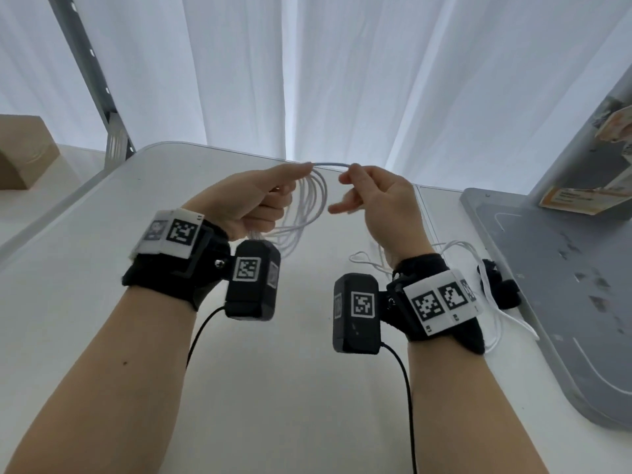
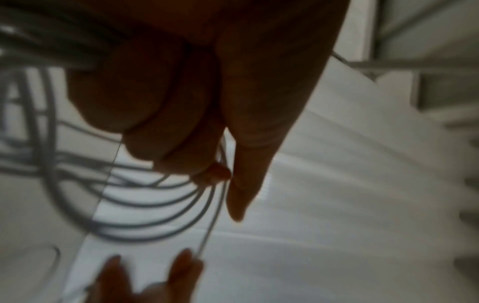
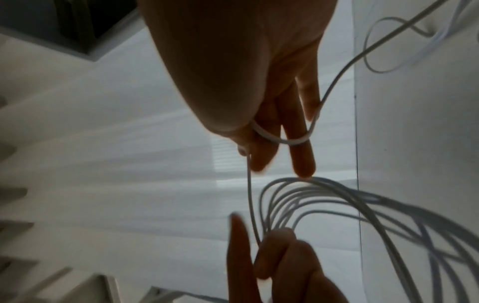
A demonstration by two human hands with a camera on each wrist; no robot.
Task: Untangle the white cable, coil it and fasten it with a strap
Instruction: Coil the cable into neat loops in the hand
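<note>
The white cable [image 1: 330, 164] runs taut between both hands above the table. My left hand [image 1: 304, 168] grips a bundle of several coiled loops [image 1: 309, 206] that hang below it, pinched between thumb and forefinger. My right hand [image 1: 352, 170] pinches the single strand a short way to the right. In the right wrist view the strand [image 3: 285, 141] wraps behind my right fingers and trails off to loose cable [image 1: 458, 249] on the table. In the left wrist view the coil loops [image 2: 155, 205] hang under my left fingers [image 2: 249, 164]. A small black object [image 1: 506, 292], perhaps the strap, lies beside the loose cable.
A white table [image 1: 273, 371] lies under the hands, with a white curtain [image 1: 342, 80] behind it. A grey stand base [image 1: 564, 302] fills the right side. A cardboard box [image 1: 24, 152] sits off to the far left, and a metal post [image 1: 95, 80] rises at the back left.
</note>
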